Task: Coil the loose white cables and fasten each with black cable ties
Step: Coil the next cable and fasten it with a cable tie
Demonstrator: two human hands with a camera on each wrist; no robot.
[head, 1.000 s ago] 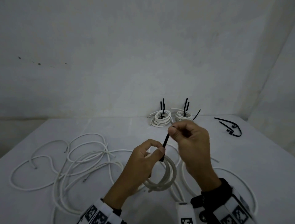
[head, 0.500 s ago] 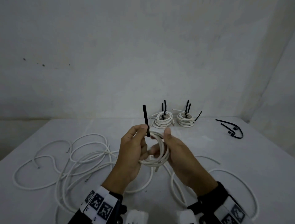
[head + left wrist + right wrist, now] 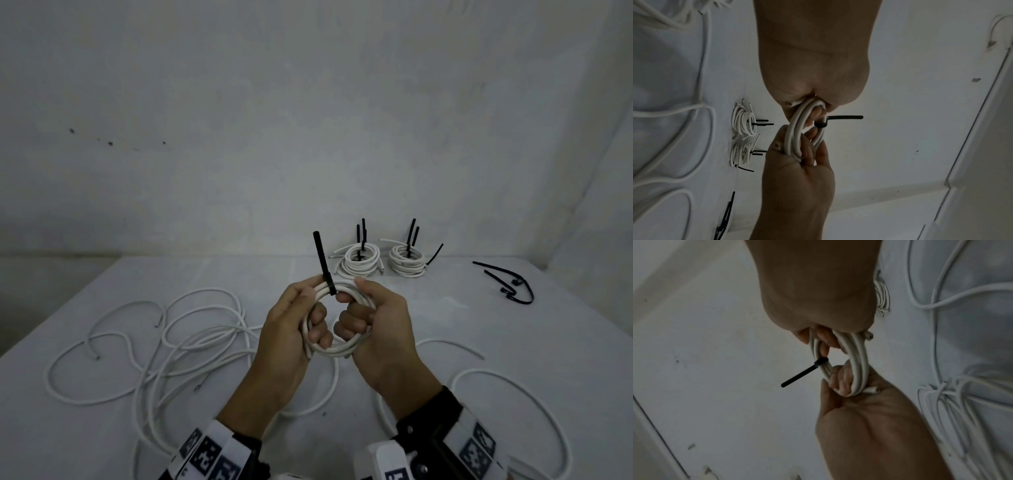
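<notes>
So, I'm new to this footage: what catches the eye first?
Two hands, the left hand and the right hand, hold a white cable coil mid-frame, a black cable tie sticking up from it. Behind stand two tied coils; loose cables sprawl left.

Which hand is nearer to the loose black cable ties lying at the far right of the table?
Right. The right hand grips the white cable coil on the side towards the loose black cable ties; the left hand grips its opposite side, farther away.
</notes>
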